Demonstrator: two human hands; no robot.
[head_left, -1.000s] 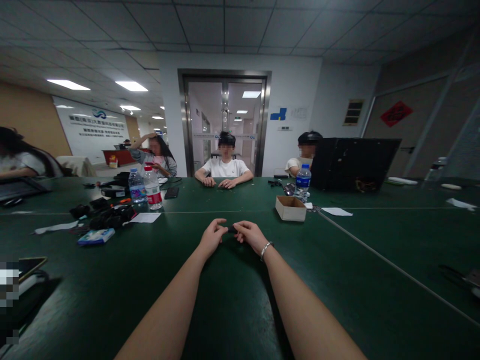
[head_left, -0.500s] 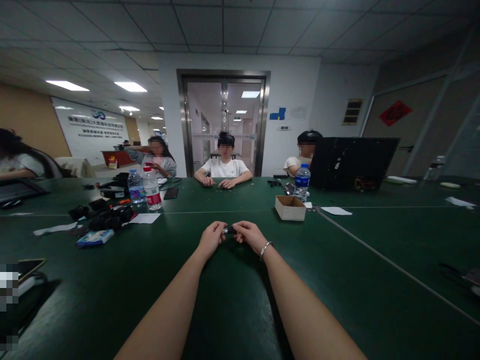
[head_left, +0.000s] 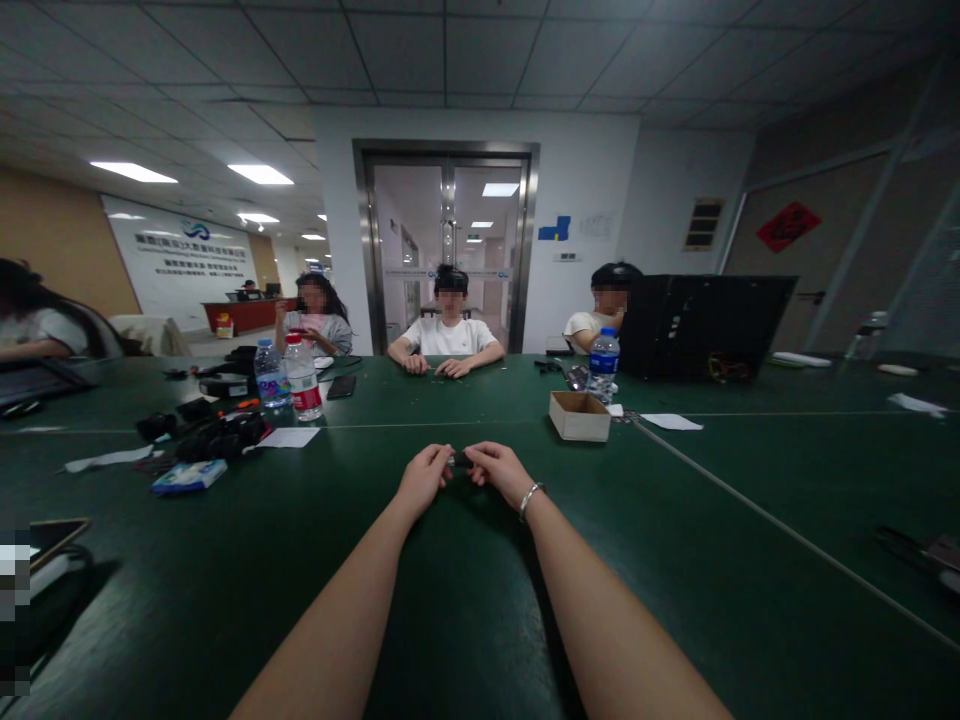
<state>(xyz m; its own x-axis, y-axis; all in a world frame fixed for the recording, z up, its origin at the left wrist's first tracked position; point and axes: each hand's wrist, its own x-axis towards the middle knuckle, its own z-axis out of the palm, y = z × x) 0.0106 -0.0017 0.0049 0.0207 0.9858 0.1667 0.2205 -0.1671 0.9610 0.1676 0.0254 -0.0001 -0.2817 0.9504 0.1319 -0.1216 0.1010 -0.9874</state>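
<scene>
Both my arms stretch out over a dark green table (head_left: 465, 600). My left hand (head_left: 424, 478) and my right hand (head_left: 499, 470) meet at the middle, fingers pinched on a small dark object (head_left: 459, 461) held between them just above the tabletop. A silver bracelet (head_left: 530, 497) circles my right wrist. What the small object is I cannot make out.
A small open cardboard box (head_left: 580, 415) sits beyond my right hand. Two water bottles (head_left: 292, 377), black gear (head_left: 217, 435) and papers lie at the left, another bottle (head_left: 602, 366) and a black laptop (head_left: 705, 325) at the right. Several people sit along the far side.
My hands stay together on the small object, with only slight finger shifts. The person at the far left has lowered a raised arm.
</scene>
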